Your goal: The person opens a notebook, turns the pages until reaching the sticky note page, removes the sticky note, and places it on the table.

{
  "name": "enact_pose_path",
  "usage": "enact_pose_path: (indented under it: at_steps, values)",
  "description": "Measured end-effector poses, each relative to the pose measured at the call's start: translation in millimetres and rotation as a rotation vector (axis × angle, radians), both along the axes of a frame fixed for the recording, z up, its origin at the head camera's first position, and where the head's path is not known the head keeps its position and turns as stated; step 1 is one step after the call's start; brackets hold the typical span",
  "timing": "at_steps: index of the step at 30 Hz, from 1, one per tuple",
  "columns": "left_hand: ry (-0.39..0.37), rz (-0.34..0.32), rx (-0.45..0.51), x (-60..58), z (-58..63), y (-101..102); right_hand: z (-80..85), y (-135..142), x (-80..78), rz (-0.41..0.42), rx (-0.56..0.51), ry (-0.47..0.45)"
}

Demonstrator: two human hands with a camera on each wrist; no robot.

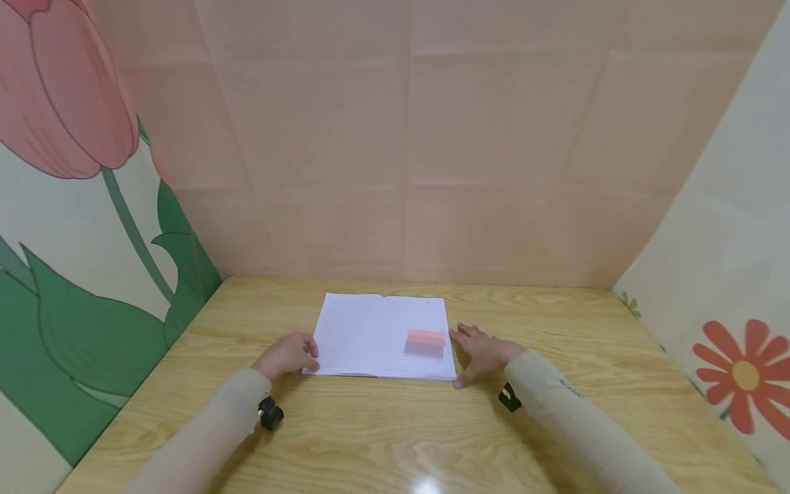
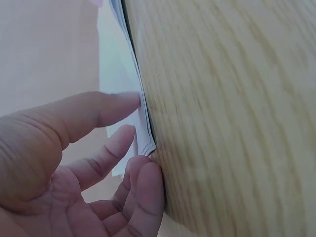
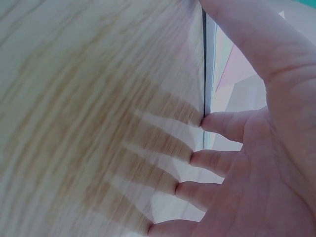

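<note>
An open notebook [image 1: 348,336] with lined white pages lies flat on the table. On its right page a pink sticky note [image 1: 426,337] lifts at its lower part and casts a shadow. My left hand [image 1: 287,355] is at the notebook's near left corner. In the left wrist view its thumb [image 2: 121,107] touches the page edge, with the other fingers loosely bent beside the corner. My right hand [image 1: 484,353] rests on the table along the notebook's right edge, fingers spread. In the right wrist view the fingertips [image 3: 210,120] meet the table beside that edge.
The wood-grain table [image 1: 395,432] extends around the notebook on every side. A plain pinkish backdrop [image 1: 407,151] stands behind it. Flower-printed sheets flank the table, with a tulip [image 1: 68,89] on the left and a red flower [image 1: 745,375] on the right.
</note>
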State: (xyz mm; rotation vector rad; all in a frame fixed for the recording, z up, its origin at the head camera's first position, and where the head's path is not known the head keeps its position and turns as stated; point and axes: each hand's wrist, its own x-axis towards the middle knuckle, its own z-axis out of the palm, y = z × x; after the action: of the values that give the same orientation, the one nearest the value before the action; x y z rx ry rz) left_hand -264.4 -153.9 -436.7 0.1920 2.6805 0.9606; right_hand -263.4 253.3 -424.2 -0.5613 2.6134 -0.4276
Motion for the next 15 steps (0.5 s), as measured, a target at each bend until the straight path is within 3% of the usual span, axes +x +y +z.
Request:
enact_pose_path:
  at_steps: [15]
  values:
    - [-0.028,-0.002,0.048,2.7,1.7,-1.9,-5.1,2.6,-3.9,-0.012,0.002,0.001]
